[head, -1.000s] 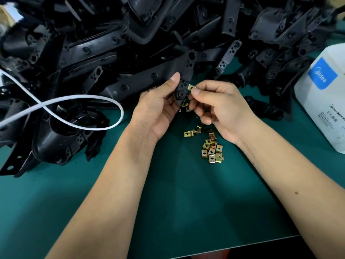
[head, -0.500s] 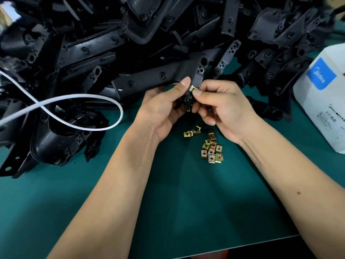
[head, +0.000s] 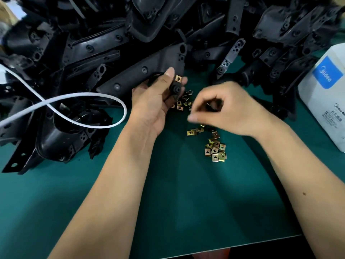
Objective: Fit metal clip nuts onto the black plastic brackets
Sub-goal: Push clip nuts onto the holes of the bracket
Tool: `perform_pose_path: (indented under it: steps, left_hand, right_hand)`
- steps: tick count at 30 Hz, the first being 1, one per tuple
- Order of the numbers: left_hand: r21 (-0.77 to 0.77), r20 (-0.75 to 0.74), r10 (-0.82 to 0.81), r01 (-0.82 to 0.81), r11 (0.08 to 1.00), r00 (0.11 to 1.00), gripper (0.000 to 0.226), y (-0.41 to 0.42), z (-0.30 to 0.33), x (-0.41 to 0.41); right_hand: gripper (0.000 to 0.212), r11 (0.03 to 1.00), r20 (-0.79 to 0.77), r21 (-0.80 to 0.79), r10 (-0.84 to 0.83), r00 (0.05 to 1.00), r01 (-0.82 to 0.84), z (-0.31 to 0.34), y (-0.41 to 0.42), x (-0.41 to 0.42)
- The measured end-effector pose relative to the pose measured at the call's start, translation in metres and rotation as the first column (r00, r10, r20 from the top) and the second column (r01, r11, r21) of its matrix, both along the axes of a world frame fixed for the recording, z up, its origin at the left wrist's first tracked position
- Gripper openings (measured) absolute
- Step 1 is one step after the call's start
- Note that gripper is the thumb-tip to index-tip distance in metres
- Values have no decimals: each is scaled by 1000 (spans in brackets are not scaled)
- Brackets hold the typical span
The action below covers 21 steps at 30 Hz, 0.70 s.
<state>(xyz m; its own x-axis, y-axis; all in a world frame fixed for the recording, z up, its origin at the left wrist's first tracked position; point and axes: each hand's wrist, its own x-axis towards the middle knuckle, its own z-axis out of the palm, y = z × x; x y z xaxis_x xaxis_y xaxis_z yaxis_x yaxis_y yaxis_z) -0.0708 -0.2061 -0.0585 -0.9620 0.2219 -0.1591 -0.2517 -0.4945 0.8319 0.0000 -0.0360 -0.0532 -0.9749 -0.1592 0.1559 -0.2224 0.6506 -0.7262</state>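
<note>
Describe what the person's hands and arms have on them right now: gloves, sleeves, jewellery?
Nothing is worn. The left hand and right hand are bare, with no gloves, rings or watch showing. Both forearms are bare to the frame edge, so no sleeves show. The right hand is motion-blurred.

Left hand (head: 153, 101) grips long black bracket (head: 141, 75) by its end, thumb on top; brass clip nut (head: 178, 78) seated on that end. Right hand (head: 229, 111), blurred, fingers curled, hovers over loose clip nuts (head: 215, 148) on green mat (head: 186, 202). Bracket heap (head: 93, 34) behind; white cable (head: 74, 98) left; white Midea box (head: 324, 101) right.
</note>
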Motion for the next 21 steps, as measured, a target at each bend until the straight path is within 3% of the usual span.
perform_pose_path:
  steps: [3, 6, 8, 12, 14, 17, 21]
  left_hand:
    - [11, -9, 27, -27, 1000, 1000, 17, -2, -1, -3]
    - [17, -21, 17, -17, 1000, 1000, 25, -2, -2, -2]
    - [25, -17, -7, 7, 1000, 1000, 18, -4, -3, -2]
    - [59, 25, -94, 92, 994, 995, 7, -4, -3, 1]
    - [57, 31, -133, 131, 990, 991, 7, -3, -4, 2]
    - [45, 17, -184, 183, 982, 983, 8, -3, -3, 3]
    - [28, 28, -227, 226, 974, 974, 28, -2, 0, 4]
  right_hand:
    - [30, 956, 84, 267, 99, 991, -118, 0, -9, 3]
    - [18, 949, 99, 281, 122, 988, -145, 0, -15, 2]
    - [8, 965, 70, 226, 120, 990, -133, 1, -15, 2]
    - [6, 999, 4, -18, -41, 999, 41, -3, -10, 1]
    - [10, 963, 10, -227, -149, 989, 147, -7, -9, -1]
    - [12, 758, 80, -602, -255, 964, 250, -9, -11, -4]
    - [20, 524, 141, -815, -234, 962, 247, -9, -12, -6]
